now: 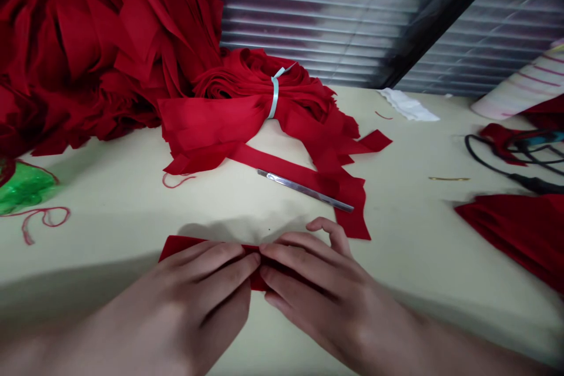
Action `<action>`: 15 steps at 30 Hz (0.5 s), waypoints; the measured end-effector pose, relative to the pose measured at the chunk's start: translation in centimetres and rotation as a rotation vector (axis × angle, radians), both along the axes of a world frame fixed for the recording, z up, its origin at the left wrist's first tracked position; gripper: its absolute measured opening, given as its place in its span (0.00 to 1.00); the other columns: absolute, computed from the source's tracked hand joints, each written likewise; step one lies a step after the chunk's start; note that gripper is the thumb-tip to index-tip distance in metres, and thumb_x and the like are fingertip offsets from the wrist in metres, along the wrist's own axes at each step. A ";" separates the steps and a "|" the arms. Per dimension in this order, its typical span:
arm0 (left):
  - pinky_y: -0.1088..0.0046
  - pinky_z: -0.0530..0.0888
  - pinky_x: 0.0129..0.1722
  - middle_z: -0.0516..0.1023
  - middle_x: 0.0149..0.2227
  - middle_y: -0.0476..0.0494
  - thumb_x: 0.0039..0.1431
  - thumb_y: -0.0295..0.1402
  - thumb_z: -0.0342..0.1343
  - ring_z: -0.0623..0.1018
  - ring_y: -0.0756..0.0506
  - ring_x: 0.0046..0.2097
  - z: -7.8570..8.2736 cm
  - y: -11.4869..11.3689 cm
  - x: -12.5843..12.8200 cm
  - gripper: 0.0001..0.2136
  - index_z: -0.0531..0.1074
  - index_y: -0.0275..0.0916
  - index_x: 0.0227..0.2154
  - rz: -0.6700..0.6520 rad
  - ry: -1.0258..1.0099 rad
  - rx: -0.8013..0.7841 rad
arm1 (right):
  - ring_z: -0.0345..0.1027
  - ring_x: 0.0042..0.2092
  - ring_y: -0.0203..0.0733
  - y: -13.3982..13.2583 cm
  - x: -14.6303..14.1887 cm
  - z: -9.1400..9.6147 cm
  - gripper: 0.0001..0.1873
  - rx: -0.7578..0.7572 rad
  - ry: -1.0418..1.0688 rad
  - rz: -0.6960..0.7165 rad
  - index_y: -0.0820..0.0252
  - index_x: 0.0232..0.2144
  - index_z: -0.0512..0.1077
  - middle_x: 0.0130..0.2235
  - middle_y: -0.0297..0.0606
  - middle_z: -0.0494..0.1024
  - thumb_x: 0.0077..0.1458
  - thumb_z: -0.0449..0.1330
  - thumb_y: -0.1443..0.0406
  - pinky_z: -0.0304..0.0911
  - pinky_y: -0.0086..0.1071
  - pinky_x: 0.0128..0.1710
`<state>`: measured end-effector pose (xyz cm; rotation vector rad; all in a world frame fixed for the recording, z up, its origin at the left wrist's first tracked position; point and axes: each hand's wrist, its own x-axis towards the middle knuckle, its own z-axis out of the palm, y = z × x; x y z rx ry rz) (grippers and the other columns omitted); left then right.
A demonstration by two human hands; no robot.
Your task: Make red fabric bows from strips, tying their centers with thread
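Both hands grip one red fabric strip low over the table, close to the front of the view. My left hand has its fingers closed on the strip's left and middle part. From the other side my right hand pinches the same strip, its fingertips almost meeting the left ones and its little finger raised. Most of the strip is hidden under the hands. Just beyond them a slim metal strip, perhaps a ruler, lies slanted across another red fabric piece.
A bundle of red strips tied with a pale band lies behind. A tall red fabric heap fills the back left. At right are black cable, folded red cloth and a white cone. Blinds stand at the back.
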<state>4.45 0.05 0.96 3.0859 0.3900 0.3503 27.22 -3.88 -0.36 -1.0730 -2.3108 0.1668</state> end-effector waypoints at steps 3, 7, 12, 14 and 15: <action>0.64 0.70 0.54 0.73 0.51 0.39 0.63 0.23 0.43 0.70 0.41 0.53 0.3 0.2 0.4 0.15 0.72 0.32 0.45 0.024 -0.066 -0.021 | 0.66 0.46 0.38 0.0 0.0 0.1 0.05 -0.003 -0.005 0.001 0.61 0.37 0.74 0.41 0.34 0.76 0.58 0.59 0.68 0.50 0.38 0.54; 0.64 0.73 0.50 0.74 0.48 0.38 0.64 0.24 0.41 0.73 0.41 0.49 0.6 0.2 0.8 0.15 0.73 0.32 0.44 0.048 -0.079 -0.035 | 0.66 0.47 0.39 0.0 -0.1 0.2 0.06 0.020 0.021 -0.005 0.63 0.39 0.74 0.43 0.37 0.76 0.59 0.58 0.68 0.51 0.38 0.54; 0.63 0.76 0.45 0.76 0.45 0.38 0.65 0.24 0.38 0.75 0.41 0.46 0.8 0.1 1.2 0.17 0.74 0.33 0.41 0.082 -0.116 -0.043 | 0.67 0.48 0.41 -0.3 0.0 0.2 0.07 0.014 0.018 -0.062 0.64 0.38 0.72 0.43 0.39 0.77 0.61 0.56 0.66 0.51 0.41 0.55; 0.61 0.75 0.46 0.75 0.47 0.35 0.63 0.23 0.39 0.74 0.39 0.48 0.8 0.0 1.2 0.17 0.74 0.32 0.41 0.081 -0.101 -0.018 | 0.67 0.48 0.43 -0.4 0.0 0.2 0.07 0.013 -0.003 -0.075 0.63 0.36 0.72 0.43 0.39 0.77 0.61 0.56 0.65 0.52 0.43 0.53; 0.60 0.75 0.47 0.75 0.47 0.33 0.62 0.22 0.40 0.73 0.38 0.49 0.7 0.0 1.2 0.16 0.74 0.31 0.40 0.076 -0.092 -0.005 | 0.67 0.48 0.44 -0.4 0.0 0.2 0.07 0.015 -0.009 -0.071 0.62 0.35 0.72 0.42 0.39 0.77 0.60 0.56 0.65 0.53 0.44 0.53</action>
